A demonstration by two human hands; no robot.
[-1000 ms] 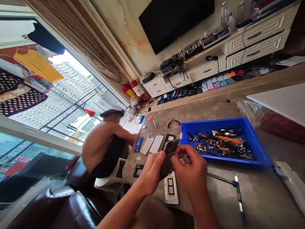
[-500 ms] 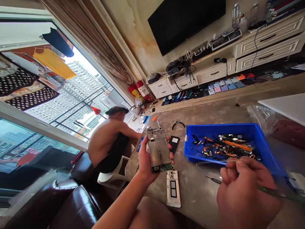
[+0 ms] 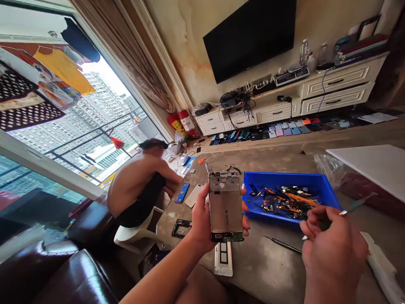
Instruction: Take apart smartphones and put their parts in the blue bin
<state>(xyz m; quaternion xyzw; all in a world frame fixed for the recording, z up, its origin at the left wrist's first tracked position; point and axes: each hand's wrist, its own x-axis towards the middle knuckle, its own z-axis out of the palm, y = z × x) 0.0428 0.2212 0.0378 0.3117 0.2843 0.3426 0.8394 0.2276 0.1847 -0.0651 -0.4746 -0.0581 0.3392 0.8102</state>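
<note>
My left hand (image 3: 202, 223) is closed around an opened smartphone body (image 3: 225, 211), its metal inner frame facing me and a green circuit board strip along the lower end. To the right, my right hand (image 3: 332, 242) is closed on a slim green-and-silver tool (image 3: 360, 203); its exact kind is not clear. Beyond that hand sits a blue bin (image 3: 329, 196) holding a heap of flex cables and small phone parts (image 3: 287, 200). A thin black pointed tool (image 3: 283, 244) lies on the table, left of my right hand. Below the phone body rests a white phone back cover (image 3: 223, 259), partly hidden.
Pliers (image 3: 234, 168) lie behind the phone body. A blue phone (image 3: 182, 193), a pale phone (image 3: 194, 196) and a black frame (image 3: 181, 228) lie on the table's left side. A person (image 3: 136, 177) sits at left. A white board (image 3: 370, 162) and plastic bag (image 3: 329, 166) are at right.
The phone body has shifted right in view and stands more upright in my left hand. My right hand has turned the slim tool, which now points up and right. The camera view has shifted.
</note>
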